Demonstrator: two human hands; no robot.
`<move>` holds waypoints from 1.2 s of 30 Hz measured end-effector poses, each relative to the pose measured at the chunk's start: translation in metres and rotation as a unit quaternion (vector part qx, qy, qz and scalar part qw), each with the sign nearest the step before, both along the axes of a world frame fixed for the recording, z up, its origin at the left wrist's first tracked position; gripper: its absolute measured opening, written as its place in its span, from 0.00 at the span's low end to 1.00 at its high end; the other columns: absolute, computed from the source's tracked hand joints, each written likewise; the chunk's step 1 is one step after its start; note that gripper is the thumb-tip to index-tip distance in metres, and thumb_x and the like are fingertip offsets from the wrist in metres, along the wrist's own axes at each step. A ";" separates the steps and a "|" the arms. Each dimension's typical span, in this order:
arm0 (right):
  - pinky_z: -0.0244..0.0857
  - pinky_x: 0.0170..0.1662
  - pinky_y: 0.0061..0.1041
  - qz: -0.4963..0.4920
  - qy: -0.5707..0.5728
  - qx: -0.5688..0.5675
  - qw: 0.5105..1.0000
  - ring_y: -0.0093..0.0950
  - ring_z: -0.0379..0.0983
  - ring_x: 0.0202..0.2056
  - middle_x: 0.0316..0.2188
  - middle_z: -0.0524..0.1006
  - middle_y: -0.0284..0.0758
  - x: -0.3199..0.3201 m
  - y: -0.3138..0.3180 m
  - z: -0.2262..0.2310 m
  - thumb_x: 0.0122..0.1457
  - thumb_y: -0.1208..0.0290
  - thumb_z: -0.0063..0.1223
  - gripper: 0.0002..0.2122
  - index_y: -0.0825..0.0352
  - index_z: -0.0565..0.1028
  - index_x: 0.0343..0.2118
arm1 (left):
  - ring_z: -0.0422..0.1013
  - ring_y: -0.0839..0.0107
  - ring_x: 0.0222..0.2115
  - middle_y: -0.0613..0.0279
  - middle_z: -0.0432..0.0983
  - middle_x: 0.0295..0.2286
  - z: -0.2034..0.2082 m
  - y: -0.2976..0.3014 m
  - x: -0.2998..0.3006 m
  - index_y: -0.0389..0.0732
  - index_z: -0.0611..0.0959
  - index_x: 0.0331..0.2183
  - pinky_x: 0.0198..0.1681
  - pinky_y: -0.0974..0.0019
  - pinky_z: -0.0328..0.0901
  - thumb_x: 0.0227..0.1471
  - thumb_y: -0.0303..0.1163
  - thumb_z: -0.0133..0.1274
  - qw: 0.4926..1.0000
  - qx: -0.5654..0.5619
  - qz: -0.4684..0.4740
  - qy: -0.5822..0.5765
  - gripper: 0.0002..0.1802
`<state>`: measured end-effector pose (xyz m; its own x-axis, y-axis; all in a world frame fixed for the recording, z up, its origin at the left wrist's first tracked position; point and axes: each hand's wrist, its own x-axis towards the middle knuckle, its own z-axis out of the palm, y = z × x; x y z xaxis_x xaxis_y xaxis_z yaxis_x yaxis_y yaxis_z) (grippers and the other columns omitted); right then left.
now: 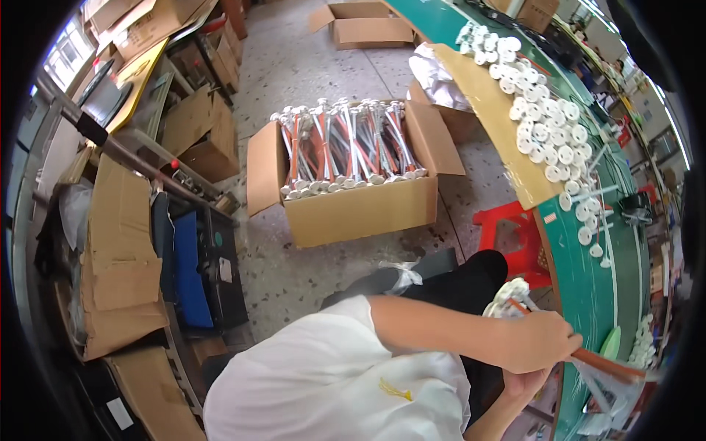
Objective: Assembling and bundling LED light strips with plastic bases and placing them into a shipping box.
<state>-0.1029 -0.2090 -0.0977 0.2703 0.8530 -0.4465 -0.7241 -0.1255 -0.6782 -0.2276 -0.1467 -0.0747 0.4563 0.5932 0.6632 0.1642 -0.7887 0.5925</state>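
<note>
My left hand is closed round a bundle of rods with white round ends, above the right-hand bench's near edge. The bundle's white heads show to the left of the hand, and orange-brown and pale shafts run out to its right. My right hand sits just below the left, its fingers curled against the bundle and partly hidden. Clear plastic hangs around the far shaft ends. Similar rods fill an open cardboard box on the floor ahead.
Many white round-headed pieces lie on cardboard along the green bench. A red stool stands beside it. Another open carton is farther off. Cartons, a blue bin and a metal-framed rack line the left side.
</note>
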 end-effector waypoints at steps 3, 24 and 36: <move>0.70 0.41 0.27 0.101 -0.007 0.024 0.995 0.22 0.72 0.42 0.42 0.75 0.29 0.002 0.022 -0.028 0.60 0.57 0.50 0.17 0.63 0.71 0.47 | 0.73 0.55 0.24 0.54 0.72 0.22 0.009 0.025 -0.028 0.33 0.72 0.26 0.28 0.58 0.68 0.43 0.32 0.54 0.997 0.031 -0.073 0.014 0.12; 0.67 0.39 0.31 -0.027 -0.908 0.053 0.414 0.36 0.72 0.37 0.36 0.74 0.42 0.080 0.140 -0.018 0.59 0.74 0.54 0.09 0.75 0.73 0.37 | 0.73 0.75 0.24 0.58 0.79 0.21 -0.236 0.309 -0.318 0.34 0.86 0.28 0.30 0.69 0.65 0.48 0.37 0.59 0.665 -0.399 0.590 -0.225 0.14; 0.67 0.34 0.39 -0.032 -0.926 -0.010 0.377 0.44 0.71 0.29 0.27 0.75 0.45 0.054 0.169 0.000 0.56 0.60 0.58 0.15 0.72 0.75 0.30 | 0.74 0.49 0.42 0.41 0.78 0.38 -0.372 0.431 -0.258 0.31 0.83 0.35 0.46 0.55 0.68 0.46 0.47 0.60 0.535 -0.541 0.629 -0.164 0.26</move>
<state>-0.0492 -0.0397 -0.0976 0.1536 0.8193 0.5524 0.9857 -0.1659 -0.0280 -0.4858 0.2838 -0.4471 -0.7893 0.4121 -0.4551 -0.0901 0.6554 0.7498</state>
